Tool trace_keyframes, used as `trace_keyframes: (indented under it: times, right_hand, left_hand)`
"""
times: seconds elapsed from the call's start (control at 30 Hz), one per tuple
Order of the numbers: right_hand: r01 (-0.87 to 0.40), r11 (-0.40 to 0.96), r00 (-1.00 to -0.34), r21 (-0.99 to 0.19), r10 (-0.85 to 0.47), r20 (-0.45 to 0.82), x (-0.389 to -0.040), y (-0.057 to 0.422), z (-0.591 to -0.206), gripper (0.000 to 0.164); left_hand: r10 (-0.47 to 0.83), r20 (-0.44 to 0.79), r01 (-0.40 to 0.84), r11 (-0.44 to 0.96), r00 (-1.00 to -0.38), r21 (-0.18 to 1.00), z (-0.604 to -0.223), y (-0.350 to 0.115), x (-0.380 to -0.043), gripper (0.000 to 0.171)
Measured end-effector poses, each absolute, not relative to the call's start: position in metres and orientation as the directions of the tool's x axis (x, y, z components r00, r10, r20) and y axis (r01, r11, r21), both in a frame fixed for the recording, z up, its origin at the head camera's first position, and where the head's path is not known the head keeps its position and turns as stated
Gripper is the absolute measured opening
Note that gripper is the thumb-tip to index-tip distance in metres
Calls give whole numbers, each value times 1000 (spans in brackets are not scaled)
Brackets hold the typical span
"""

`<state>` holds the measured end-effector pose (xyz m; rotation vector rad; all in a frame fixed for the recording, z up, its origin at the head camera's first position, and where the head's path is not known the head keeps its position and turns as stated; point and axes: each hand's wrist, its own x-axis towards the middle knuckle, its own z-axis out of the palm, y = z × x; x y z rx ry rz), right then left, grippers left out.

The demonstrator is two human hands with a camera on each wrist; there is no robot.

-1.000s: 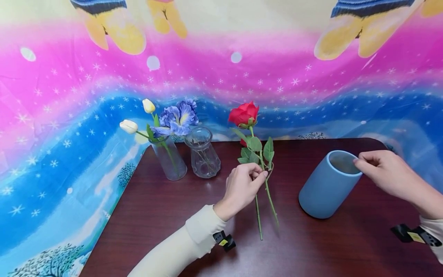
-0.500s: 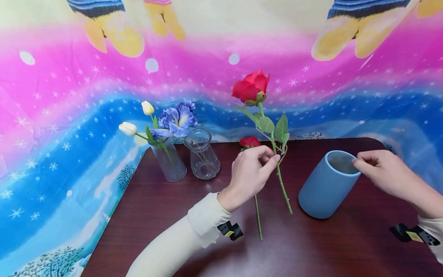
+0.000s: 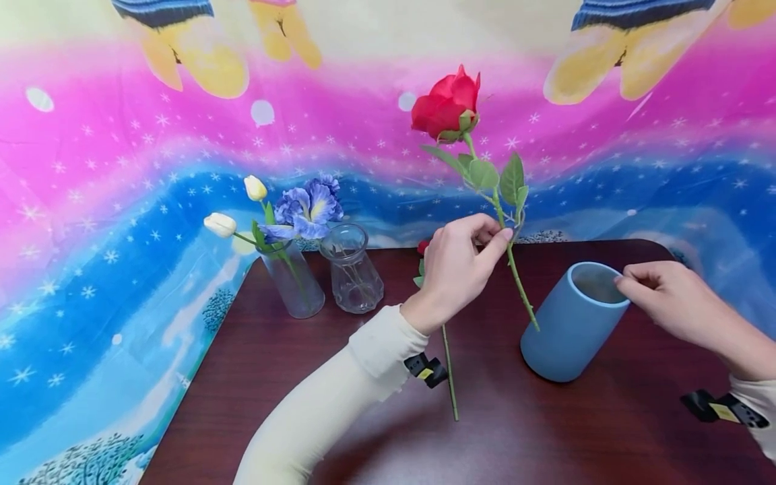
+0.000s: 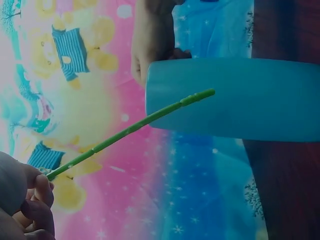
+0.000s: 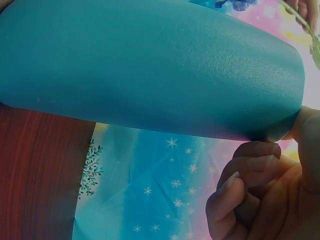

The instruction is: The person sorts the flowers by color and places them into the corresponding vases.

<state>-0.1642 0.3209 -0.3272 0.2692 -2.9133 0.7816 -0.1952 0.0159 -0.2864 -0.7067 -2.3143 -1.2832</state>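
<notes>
A red rose [image 3: 446, 108] on a green leafy stem is pinched by my left hand [image 3: 457, 269] between thumb and fingers, raised above the table. Its stem's lower end [image 4: 200, 95] hangs in front of the blue vase [image 3: 570, 337], to the left of the opening. My right hand [image 3: 673, 296] pinches the vase's rim at the right side, and the vase leans to the right. In the right wrist view the fingers [image 5: 250, 165] curl under the vase's rim. A second red rose lies on the table, its bloom mostly hidden behind my left hand and its stem [image 3: 450, 377] showing below.
At the table's back left stand a clear cylindrical vase [image 3: 297, 286] with white tulips [image 3: 220, 224] and a blue iris [image 3: 310, 209], and a faceted glass vase [image 3: 358, 283]. A printed cloth [image 3: 339, 135] hangs behind the dark wooden table [image 3: 254, 397].
My left hand has lifted the rose off the table, moving it up and to the right, away from the second rose. The right hand and the blue vase stay in place.
</notes>
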Motion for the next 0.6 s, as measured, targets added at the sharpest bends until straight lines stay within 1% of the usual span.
trace_keyframes:
  times: [0.33,0.6]
  right_hand:
    - [-209,850,-975,-483,-145,166,-166,318,-327,45]
    - [-192,851,-979,-489,-133,154,-164,319,-329,45]
  left_hand:
    - [228,560,594,470,-797,653,-265,24,-203,19]
    - [268,557,609,489,-786,625,-237,40,-204,19]
